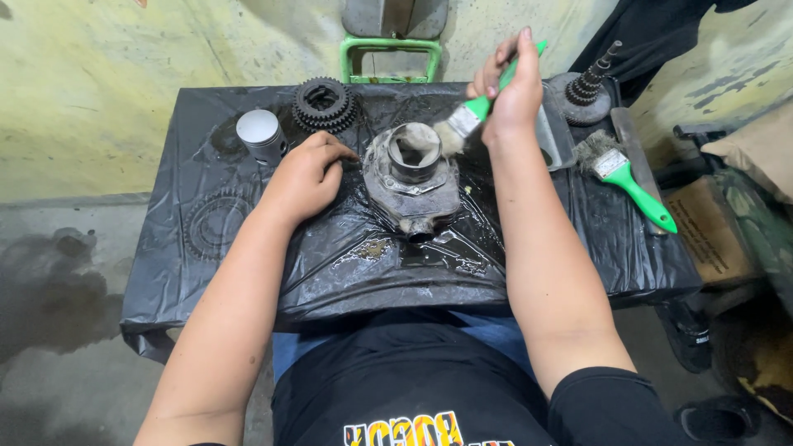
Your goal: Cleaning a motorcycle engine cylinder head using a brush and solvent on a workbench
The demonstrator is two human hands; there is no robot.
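A grimy metal engine cylinder (413, 177) with an open round bore sits in the middle of a small table covered in black plastic sheet (347, 256). My right hand (508, 91) grips a green-handled paintbrush (475, 107), its bristles touching the cylinder's upper right rim. My left hand (306, 173) rests curled on the sheet, its fingers against the cylinder's left side.
A silver piston (261, 134) and a dark gear cluster (324, 104) stand at the back left. A large flat gear (213, 223) lies at the left. A second green brush (628, 173) and a splined shaft (588, 87) are on the right. Cardboard box (714, 231) beside the table.
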